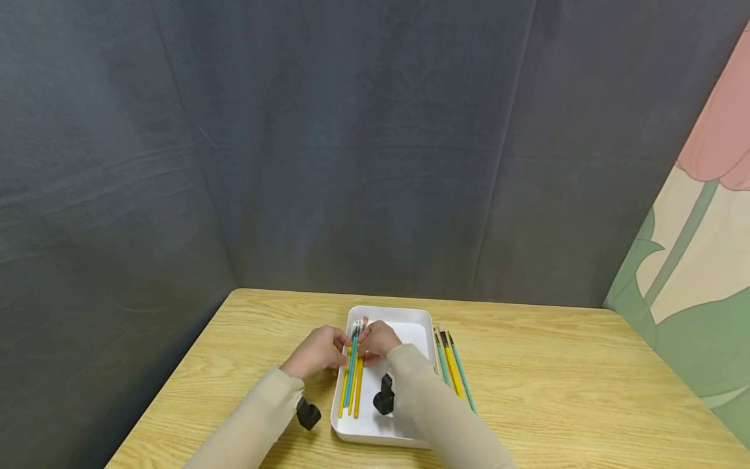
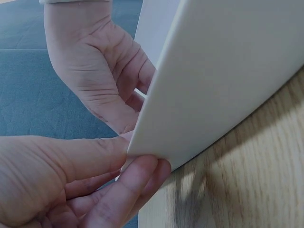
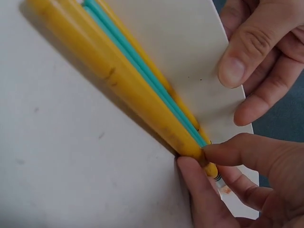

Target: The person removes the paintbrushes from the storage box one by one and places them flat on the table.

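Note:
A white rectangular tray (image 1: 413, 331) lies on the table, holding a bundle of yellow and teal paintbrushes (image 1: 351, 384) along its left side. My left hand (image 1: 319, 352) grips the tray's left wall, thumb at the rim and fingers against the outer face in the left wrist view. Inside the tray, my right hand (image 1: 377, 340) pinches the paintbrushes near their bristle ends. In the right wrist view, a thick yellow paintbrush (image 3: 123, 90) lies beside thinner teal handles (image 3: 147, 73). The right fingers partly hide the bristle ends there.
Right of the tray, several more yellow and teal paintbrushes (image 1: 454, 365) lie on the wooden table (image 1: 562, 378). A dark grey curtain (image 1: 375, 163) hangs behind the table. At the right stands a wall (image 1: 715, 260) with a painted flower.

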The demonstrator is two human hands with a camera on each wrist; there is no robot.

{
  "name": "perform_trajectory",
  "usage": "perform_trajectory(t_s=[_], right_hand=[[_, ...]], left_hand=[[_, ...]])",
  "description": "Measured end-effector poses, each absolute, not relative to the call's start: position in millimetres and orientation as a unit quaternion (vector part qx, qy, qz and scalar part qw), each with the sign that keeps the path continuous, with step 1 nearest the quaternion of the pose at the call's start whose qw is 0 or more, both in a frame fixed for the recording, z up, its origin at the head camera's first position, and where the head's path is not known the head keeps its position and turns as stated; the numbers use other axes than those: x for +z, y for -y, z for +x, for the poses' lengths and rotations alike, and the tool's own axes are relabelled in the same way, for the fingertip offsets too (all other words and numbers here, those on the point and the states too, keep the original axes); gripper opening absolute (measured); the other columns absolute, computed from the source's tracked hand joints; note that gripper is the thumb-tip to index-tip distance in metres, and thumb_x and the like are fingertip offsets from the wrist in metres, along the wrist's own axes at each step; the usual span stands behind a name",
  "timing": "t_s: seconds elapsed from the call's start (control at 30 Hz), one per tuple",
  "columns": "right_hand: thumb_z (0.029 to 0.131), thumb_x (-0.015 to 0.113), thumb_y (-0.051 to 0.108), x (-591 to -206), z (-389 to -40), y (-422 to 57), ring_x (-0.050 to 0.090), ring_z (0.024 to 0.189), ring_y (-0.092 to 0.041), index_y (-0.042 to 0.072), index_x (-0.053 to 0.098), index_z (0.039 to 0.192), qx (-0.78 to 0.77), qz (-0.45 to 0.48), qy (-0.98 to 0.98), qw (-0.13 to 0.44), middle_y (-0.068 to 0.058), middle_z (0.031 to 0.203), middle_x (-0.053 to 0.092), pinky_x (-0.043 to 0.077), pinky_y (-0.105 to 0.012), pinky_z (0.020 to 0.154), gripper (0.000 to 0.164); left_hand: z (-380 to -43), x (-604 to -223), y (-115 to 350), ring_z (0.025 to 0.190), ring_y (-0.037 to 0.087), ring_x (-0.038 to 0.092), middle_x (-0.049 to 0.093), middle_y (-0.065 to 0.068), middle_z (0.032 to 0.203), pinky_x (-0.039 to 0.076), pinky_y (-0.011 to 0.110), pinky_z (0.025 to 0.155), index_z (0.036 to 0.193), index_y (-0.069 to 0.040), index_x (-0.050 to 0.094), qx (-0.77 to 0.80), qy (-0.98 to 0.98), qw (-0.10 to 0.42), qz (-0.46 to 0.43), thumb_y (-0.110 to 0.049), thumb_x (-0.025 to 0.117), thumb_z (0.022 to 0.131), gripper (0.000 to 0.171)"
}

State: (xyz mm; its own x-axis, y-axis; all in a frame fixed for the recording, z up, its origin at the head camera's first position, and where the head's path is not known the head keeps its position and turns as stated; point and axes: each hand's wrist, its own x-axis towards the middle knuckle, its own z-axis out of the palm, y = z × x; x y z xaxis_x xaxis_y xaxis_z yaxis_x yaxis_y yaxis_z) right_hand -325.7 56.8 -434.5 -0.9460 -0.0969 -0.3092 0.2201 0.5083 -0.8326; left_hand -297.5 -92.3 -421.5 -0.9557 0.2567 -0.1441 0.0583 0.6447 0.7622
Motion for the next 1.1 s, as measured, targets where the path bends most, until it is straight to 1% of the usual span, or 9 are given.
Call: perform_trajectory(t_s=[0.27, 0.4, 0.5, 0.67, 0.87, 1.0, 1.1], right_hand=[[0.075, 0.064, -0.013, -439.3, -326.8, -65.6, 0.055, 0.051, -0.012, -0.004, 0.062, 0.093, -0.543, 0.023, -0.822, 0.172, -0.005, 0.070, 0.057, 0.056, -0.027, 0.052, 0.020], [0.077, 0.065, -0.011, -436.2, -326.1, -70.5, 0.053, 0.048, -0.011, -0.005, 0.061, 0.099, -0.549, 0.011, -0.816, 0.179, -0.005, 0.066, 0.056, 0.055, -0.026, 0.052, 0.023], [0.076, 0.065, -0.010, -431.4, -324.7, -74.2, 0.055, 0.051, -0.011, -0.006, 0.061, 0.104, -0.560, 0.004, -0.809, 0.177, -0.006, 0.067, 0.057, 0.056, -0.027, 0.055, 0.028], [0.077, 0.064, -0.011, -422.7, -324.5, -81.0, 0.058, 0.060, -0.013, -0.004, 0.060, 0.108, -0.587, 0.011, -0.788, 0.185, -0.008, 0.079, 0.061, 0.058, -0.030, 0.064, 0.032], [0.082, 0.063, -0.009, -410.5, -321.8, -89.5, 0.064, 0.067, -0.014, -0.005, 0.058, 0.117, -0.607, -0.007, -0.769, 0.199, -0.012, 0.087, 0.065, 0.059, -0.037, 0.074, 0.035], [0.084, 0.063, -0.007, -404.5, -318.0, -97.5, 0.066, 0.072, -0.016, -0.006, 0.055, 0.123, -0.613, -0.027, -0.762, 0.206, -0.014, 0.094, 0.065, 0.057, -0.042, 0.080, 0.039], [0.085, 0.064, -0.007, -399.5, -315.2, -104.6, 0.065, 0.075, -0.016, -0.006, 0.055, 0.123, -0.616, -0.030, -0.760, 0.204, -0.014, 0.097, 0.063, 0.057, -0.043, 0.081, 0.039]], left_hand=[[-298.4, -422.7, 92.7, 0.065, 0.015, 0.055, 0.058, 0.008, 0.083, 0.051, 0.024, 0.058, 0.102, 0.002, 0.066, 0.412, -0.899, 0.123, 0.086, 0.004, 0.076, 0.076, 0.028], [-297.3, -422.6, 91.8, 0.065, 0.015, 0.055, 0.057, 0.008, 0.083, 0.052, 0.024, 0.058, 0.101, 0.002, 0.066, 0.417, -0.897, 0.122, 0.083, 0.005, 0.076, 0.076, 0.028], [-296.3, -422.2, 91.7, 0.064, 0.015, 0.056, 0.057, 0.008, 0.083, 0.052, 0.025, 0.058, 0.101, 0.002, 0.066, 0.420, -0.896, 0.119, 0.087, 0.006, 0.076, 0.075, 0.028], [-296.4, -421.7, 92.7, 0.064, 0.015, 0.056, 0.057, 0.008, 0.083, 0.053, 0.026, 0.058, 0.101, 0.002, 0.066, 0.419, -0.896, 0.118, 0.089, 0.005, 0.076, 0.076, 0.027], [-295.7, -420.6, 93.6, 0.062, 0.015, 0.056, 0.058, 0.008, 0.080, 0.053, 0.026, 0.057, 0.102, 0.004, 0.067, 0.419, -0.895, 0.115, 0.098, 0.006, 0.075, 0.075, 0.028], [-294.6, -419.7, 93.0, 0.062, 0.015, 0.056, 0.057, 0.008, 0.081, 0.052, 0.026, 0.057, 0.103, 0.004, 0.067, 0.421, -0.894, 0.117, 0.097, 0.006, 0.075, 0.075, 0.029], [-294.3, -419.1, 92.1, 0.063, 0.015, 0.056, 0.057, 0.008, 0.081, 0.053, 0.027, 0.057, 0.103, 0.004, 0.066, 0.423, -0.893, 0.119, 0.094, 0.006, 0.074, 0.076, 0.028]])
